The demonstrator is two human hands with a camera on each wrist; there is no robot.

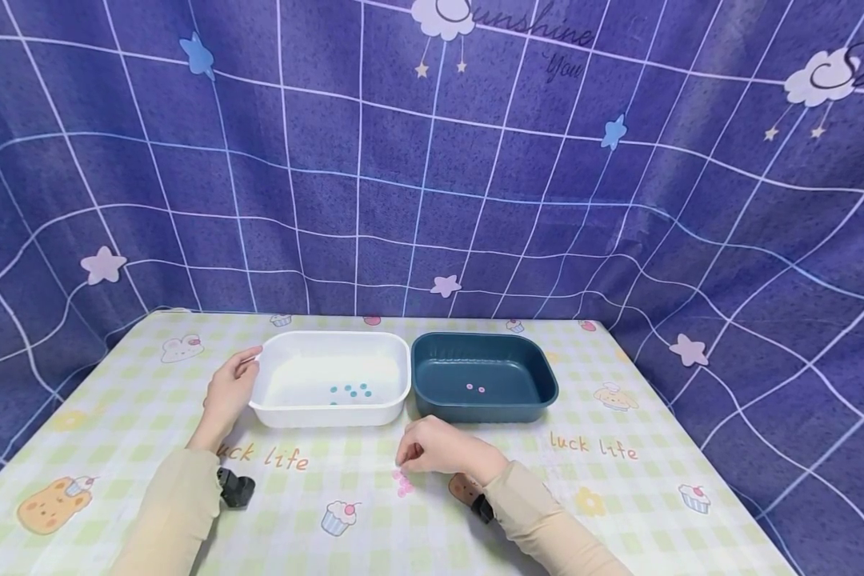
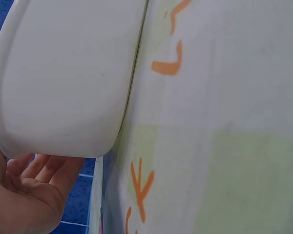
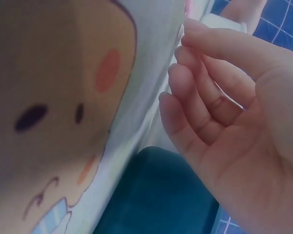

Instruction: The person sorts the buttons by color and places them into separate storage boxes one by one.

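At the centre-left, the left hand [image 1: 228, 392], its fingers loosely bent, rests against the outer end of a white tray [image 1: 331, 416] with small blue pieces [image 1: 348, 388] on its floor. At the lower centre, small pink pieces [image 1: 404, 486] lie clustered on the checked cloth [image 1: 274, 528], just under the right hand [image 1: 442, 448]; its thumb and fingertips come close together, but whether they pinch a piece I cannot tell. Right of centre, a dark teal tray [image 1: 482, 413] contains two pink pieces [image 1: 470, 386].

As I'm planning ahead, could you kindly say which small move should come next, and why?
Perhaps the right hand should pinch one of the loose pink pieces: it is close beside them, and the dark bin already holds two pink ones.
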